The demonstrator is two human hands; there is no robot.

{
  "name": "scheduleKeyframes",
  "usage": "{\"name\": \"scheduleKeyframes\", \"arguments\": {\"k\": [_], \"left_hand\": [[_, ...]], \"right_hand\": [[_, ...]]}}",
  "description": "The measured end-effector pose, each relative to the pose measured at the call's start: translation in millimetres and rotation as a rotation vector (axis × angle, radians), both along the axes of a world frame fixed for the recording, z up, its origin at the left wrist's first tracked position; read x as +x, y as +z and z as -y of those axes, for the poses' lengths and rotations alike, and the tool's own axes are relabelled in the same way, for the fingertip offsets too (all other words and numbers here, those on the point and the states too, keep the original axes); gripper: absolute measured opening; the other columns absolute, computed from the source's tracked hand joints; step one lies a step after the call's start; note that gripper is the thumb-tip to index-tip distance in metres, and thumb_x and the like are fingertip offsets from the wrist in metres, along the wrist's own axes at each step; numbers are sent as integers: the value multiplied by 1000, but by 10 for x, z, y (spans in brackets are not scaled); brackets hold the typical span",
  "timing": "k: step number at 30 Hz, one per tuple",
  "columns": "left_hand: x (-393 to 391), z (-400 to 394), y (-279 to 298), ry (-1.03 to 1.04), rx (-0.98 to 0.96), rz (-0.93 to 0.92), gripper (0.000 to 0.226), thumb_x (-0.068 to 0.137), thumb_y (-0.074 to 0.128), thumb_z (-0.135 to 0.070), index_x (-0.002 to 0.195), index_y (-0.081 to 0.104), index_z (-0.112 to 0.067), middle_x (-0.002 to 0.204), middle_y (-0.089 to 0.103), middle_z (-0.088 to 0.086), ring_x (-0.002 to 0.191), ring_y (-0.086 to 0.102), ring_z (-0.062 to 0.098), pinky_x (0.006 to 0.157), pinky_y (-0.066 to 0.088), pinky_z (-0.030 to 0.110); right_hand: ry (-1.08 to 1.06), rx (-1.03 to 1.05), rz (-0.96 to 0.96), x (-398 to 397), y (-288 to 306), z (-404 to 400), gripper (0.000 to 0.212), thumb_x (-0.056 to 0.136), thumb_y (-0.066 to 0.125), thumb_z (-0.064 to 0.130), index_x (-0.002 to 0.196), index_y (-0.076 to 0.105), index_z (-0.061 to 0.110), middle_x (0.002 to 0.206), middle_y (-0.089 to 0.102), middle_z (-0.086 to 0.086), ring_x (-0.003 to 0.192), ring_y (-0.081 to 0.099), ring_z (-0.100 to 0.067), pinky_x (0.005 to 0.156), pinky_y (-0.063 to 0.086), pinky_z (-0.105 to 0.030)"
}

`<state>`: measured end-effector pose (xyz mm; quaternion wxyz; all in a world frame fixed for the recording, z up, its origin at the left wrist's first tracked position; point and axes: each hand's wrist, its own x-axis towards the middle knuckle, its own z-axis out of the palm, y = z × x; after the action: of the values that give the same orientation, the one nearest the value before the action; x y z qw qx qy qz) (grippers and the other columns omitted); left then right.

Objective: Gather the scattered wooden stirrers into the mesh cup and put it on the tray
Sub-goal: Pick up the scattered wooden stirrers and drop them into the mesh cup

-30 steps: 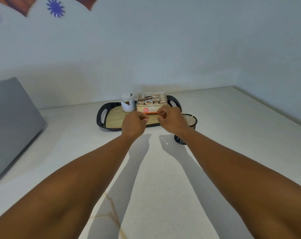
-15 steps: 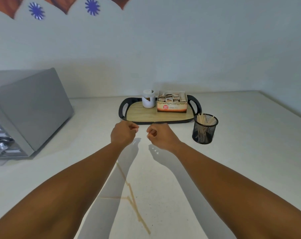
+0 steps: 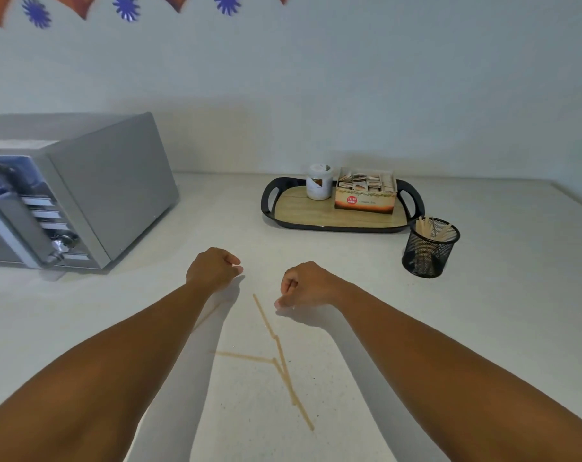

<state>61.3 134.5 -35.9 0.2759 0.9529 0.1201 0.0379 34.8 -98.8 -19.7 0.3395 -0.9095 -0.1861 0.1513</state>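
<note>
Several thin wooden stirrers (image 3: 278, 356) lie scattered on the white counter between my forearms, and one more (image 3: 208, 315) shows beside my left wrist. My left hand (image 3: 212, 269) hovers above them with curled fingers and holds nothing. My right hand (image 3: 303, 285) is curled too, with its fingertips low near the counter just right of the top stirrer's end, touching none. The black mesh cup (image 3: 429, 250) stands upright at the right with several stirrers inside. It sits on the counter just off the front right corner of the black-rimmed wooden tray (image 3: 319, 225).
A white jar (image 3: 319, 185) and an open box of tea bags (image 3: 366, 194) stand on the back of the tray. A silver microwave (image 3: 82, 191) fills the left side of the counter. The wall runs behind everything.
Both hands have drawn back from the tray toward me and now sit lower over the counter. The view has dropped, so the scattered stirrers and the microwave show fully.
</note>
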Motion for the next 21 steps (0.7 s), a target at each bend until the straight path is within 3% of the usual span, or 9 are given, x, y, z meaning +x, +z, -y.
{"name": "scheduleKeyframes", "arguments": {"k": [4,8,10,13,17,21], "left_hand": [[-117,-241,-21,45,14,-29,22,86,73,-37,104,75,-26,113,72,-8,95,60,11,84,45,26],[-226,-445,-23,-45,87,-192,48,82,76,-50,118,68,-21,125,64,-5,113,59,15,96,44,28],[-275,-522,-1,-120,75,-282,62,78,78,-55,127,63,-20,133,59,-2,123,55,17,104,41,29],[-339,-594,51,-172,11,-388,71,72,83,-55,132,59,-25,135,55,-2,122,53,18,107,40,32],[-418,-608,104,-196,-19,-452,74,65,92,-42,129,57,-27,127,55,-2,116,55,21,100,44,31],[-487,-588,95,-181,-8,-410,65,67,93,-28,123,60,-21,114,60,0,106,59,21,89,46,27]], "right_hand": [[128,-151,-151,-74,9,-90,52,58,91,42,92,69,10,82,71,-1,69,61,-11,61,48,-26],[213,-322,-171,-150,97,-177,69,49,93,50,101,65,16,107,69,-4,80,56,-14,65,44,-28],[256,-405,-198,-196,151,-205,69,52,92,50,105,62,18,107,65,0,84,54,-14,66,43,-27],[298,-484,-218,-246,206,-237,67,55,91,51,103,57,19,95,58,7,82,51,-13,65,42,-27],[321,-545,-212,-287,198,-270,62,56,91,50,98,54,21,90,56,8,81,50,-13,65,41,-27],[279,-496,-178,-285,174,-245,58,61,92,37,107,62,16,104,63,1,90,55,-18,69,44,-27]]}}
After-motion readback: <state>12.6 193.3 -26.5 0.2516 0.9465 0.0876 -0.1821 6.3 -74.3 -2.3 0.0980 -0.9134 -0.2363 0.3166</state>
